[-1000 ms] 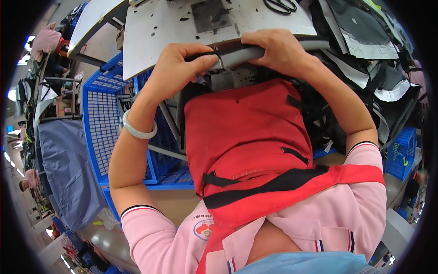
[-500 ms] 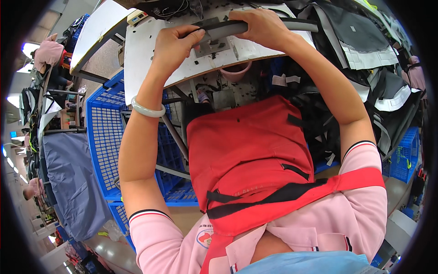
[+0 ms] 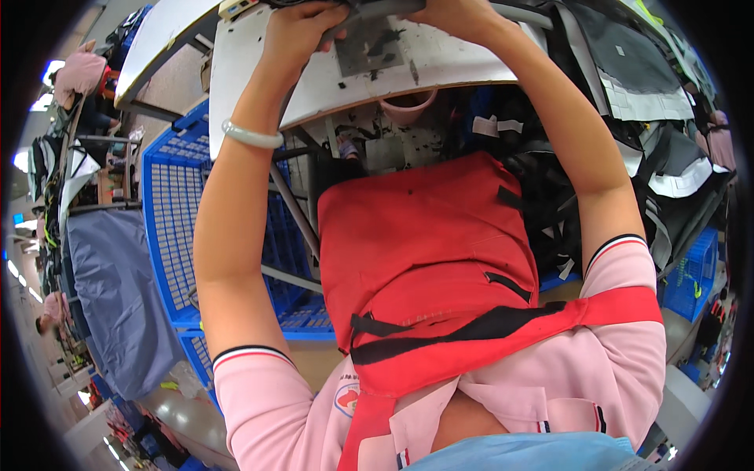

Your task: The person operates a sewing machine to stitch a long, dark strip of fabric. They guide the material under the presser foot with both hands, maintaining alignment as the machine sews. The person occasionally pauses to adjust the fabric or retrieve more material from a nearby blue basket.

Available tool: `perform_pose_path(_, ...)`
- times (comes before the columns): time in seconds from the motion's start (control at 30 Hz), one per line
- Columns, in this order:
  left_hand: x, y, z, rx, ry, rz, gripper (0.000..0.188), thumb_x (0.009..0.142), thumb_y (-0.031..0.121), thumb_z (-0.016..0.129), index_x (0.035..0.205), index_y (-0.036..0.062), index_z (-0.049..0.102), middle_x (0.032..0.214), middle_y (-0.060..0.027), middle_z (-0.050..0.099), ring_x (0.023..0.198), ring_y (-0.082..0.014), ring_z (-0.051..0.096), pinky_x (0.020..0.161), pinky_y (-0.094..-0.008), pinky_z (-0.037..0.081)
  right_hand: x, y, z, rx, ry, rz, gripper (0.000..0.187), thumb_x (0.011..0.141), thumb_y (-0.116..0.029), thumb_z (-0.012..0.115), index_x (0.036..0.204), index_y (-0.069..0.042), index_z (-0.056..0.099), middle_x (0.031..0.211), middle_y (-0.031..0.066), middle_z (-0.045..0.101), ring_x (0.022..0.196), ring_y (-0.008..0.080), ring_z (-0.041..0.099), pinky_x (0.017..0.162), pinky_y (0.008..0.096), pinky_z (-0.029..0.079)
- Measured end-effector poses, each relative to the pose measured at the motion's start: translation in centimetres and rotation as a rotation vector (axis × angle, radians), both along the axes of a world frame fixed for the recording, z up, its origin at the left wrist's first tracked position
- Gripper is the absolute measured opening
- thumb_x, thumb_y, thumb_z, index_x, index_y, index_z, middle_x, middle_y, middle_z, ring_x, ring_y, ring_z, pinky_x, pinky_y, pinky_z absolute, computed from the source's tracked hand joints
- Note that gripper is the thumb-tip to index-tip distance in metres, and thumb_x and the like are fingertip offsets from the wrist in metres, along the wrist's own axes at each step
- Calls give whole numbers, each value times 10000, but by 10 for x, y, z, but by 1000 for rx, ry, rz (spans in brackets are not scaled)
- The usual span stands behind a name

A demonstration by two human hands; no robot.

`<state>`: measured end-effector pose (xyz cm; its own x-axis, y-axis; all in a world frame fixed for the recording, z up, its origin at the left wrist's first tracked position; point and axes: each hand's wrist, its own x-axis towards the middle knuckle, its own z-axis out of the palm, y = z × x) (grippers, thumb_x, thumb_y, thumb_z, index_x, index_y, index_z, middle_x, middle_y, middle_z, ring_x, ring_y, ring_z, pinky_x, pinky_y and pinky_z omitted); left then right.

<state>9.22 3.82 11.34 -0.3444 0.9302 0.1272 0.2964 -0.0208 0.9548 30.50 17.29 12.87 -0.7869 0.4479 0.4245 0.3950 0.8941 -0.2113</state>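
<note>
At the top edge, a grey and black fabric strip (image 3: 385,9) spans between my hands over the white worktable (image 3: 243,86). My left hand (image 3: 305,33) is closed on its left part, thumb and fingers pinched together. My right hand (image 3: 455,17) grips it farther right; the upper part of this hand is cut off by the frame. Beyond my right hand the strip runs on toward dark fabric pieces (image 3: 628,59). A dark length hangs beside my left wrist at the table's front edge. Under the strip lies a grey metal plate (image 3: 365,51) in the tabletop, sprinkled with black scraps.
Blue plastic crates (image 3: 169,228) stand at my left, beside a draped grey-blue cloth (image 3: 118,298). Below the table are a pink bin (image 3: 408,110) and black offcuts. More dark and white pieces pile up at right, near another blue crate (image 3: 691,275). People sit at far left.
Both hands have moved farther up and away with the strip, partly leaving the top of the view. A dark length now hangs by my left wrist.
</note>
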Motion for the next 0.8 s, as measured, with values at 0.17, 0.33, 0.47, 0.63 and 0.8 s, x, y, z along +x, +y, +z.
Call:
perform_pose_path(0.17,10,-44,8,-54,234,52,218,894,205,683,909,-6,737,708,-71,675,631,-161,591,591,-325,483,29,-48,-33,-67,146,-37,343,765,-224,722,1069,-75,663,972,148,686,915,318,661,850,399,517)
perform_pose_path(0.33,99,-72,5,54,498,-264,181,807,139,710,837,-39,719,736,-180,665,654,-256,638,624,-356,487,10,-202,-75,345,11,619,171,797,-162,608,921,-89,701,1095,79,653,1069,257,615,838,404,524)
perform_pose_path(0.47,102,-77,-30,256,277,-43,245,892,209,681,1035,17,734,727,-38,667,603,-98,550,606,-249,452,-35,-162,-142,38,171,419,161,791,-163,620,901,-63,680,925,104,685,937,279,665,816,411,525)
perform_pose_path(0.63,29,-184,-125,-158,399,286,215,896,208,670,926,1,722,776,-119,698,680,-215,659,662,-320,509,21,-141,-101,-290,-295,300,327,793,-186,664,1065,-11,608,974,197,675,944,378,644,797,465,516)
perform_pose_path(0.8,35,-259,-229,-507,-198,296,375,943,227,637,1244,4,619,1184,-143,620,991,-182,627,878,-276,472,37,-143,-117,-458,-264,215,466,813,-258,697,1185,-22,547,1011,221,662,976,407,622,831,475,493)
